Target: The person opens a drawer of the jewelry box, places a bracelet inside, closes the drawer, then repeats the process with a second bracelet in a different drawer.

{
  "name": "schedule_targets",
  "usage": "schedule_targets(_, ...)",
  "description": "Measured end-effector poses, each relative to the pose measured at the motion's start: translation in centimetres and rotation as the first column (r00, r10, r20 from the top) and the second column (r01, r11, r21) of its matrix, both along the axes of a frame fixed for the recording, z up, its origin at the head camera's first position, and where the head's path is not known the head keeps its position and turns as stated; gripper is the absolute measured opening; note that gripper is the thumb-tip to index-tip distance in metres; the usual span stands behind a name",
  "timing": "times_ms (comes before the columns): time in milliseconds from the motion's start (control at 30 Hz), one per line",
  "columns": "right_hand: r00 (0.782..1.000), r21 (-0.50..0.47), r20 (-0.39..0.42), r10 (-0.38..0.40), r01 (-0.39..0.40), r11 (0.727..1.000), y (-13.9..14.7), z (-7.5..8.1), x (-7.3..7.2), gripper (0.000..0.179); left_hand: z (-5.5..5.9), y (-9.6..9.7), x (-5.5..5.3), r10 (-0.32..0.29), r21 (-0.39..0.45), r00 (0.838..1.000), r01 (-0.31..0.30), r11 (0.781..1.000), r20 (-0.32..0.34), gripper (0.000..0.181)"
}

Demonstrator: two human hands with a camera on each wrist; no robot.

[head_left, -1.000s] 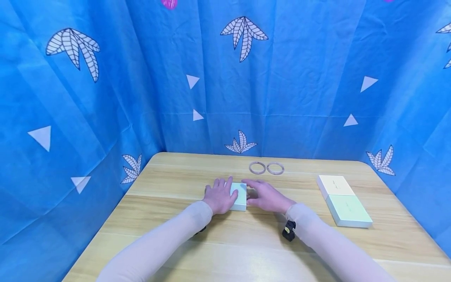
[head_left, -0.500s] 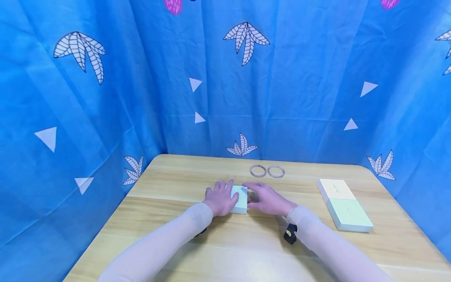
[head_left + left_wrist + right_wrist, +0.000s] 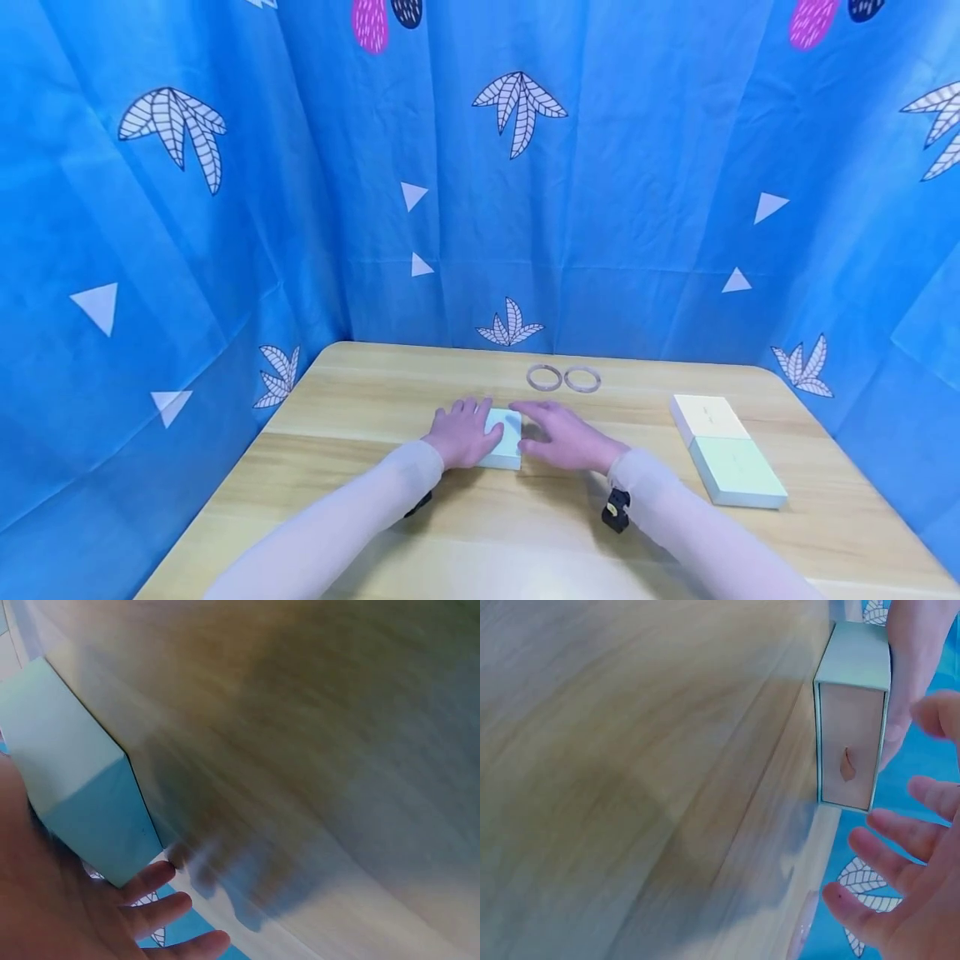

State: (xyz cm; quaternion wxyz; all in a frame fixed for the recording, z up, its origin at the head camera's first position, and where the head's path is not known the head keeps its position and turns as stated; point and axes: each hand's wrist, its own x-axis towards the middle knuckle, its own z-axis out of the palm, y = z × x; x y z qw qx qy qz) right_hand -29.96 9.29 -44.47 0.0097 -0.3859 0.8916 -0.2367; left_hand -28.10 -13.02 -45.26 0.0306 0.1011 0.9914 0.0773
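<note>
A small pale green drawer box [image 3: 506,439] lies on the wooden table between the hands. My left hand [image 3: 461,433] rests over its left part, fingers straight; in the left wrist view they reach past the box's edge. My right hand [image 3: 566,435] is held at the box's right end, fingers spread and holding nothing. Seen from the right wrist, that end shows a pale drawer front [image 3: 847,742] within the green sleeve, with a small tan ribbon tab [image 3: 847,765] on it. There the right fingers [image 3: 900,829] appear apart from the drawer front.
Two pale purple bangles [image 3: 544,377] lie side by side behind the box. On the right a cream box [image 3: 710,415] and a larger-looking green box [image 3: 738,471] stand end to end. A blue patterned curtain [image 3: 637,167] surrounds the table [image 3: 360,383].
The head view has tilted slightly upward, so the table sits lower in it. Both hands and the box keep nearly the same places relative to each other.
</note>
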Motion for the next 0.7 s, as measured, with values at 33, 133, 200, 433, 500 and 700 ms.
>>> schedule_targets(33,1.0,0.006,-0.004,0.005,-0.005,1.0,-0.1,0.0,0.0,0.073,0.0,0.0,0.0,-0.005,0.001,1.0,0.005,1.0,-0.003,0.072)
schedule_targets(133,1.0,0.029,-0.004,0.011,-0.011,1.0,-0.2,-0.1,0.3,0.084,-0.1,-0.2,-0.1,-0.02,-0.011,0.999,0.02,1.0,-0.026,0.073)
schedule_targets(200,1.0,0.039,0.008,0.007,-0.007,0.999,-0.3,0.0,0.4,0.088,-0.1,-0.2,-0.2,-0.032,-0.023,0.998,0.031,0.999,-0.047,0.073)
schedule_targets(433,1.0,0.059,0.019,-0.023,0.022,0.998,-0.3,-0.2,0.7,0.09,0.3,-0.5,-0.3,-0.065,-0.003,0.994,0.065,0.998,-0.085,0.072)
schedule_targets(500,0.999,0.063,0.026,-0.03,0.028,0.998,-0.2,-0.3,0.7,0.09,0.4,-0.8,-0.2,-0.078,0.028,0.994,0.08,0.996,-0.081,0.072)
schedule_targets(700,0.999,0.065,0.029,-0.028,0.026,0.998,0.1,-0.2,0.4,0.091,1.2,-2.1,-0.1,-0.155,0.065,0.986,0.159,0.985,-0.065,0.081)
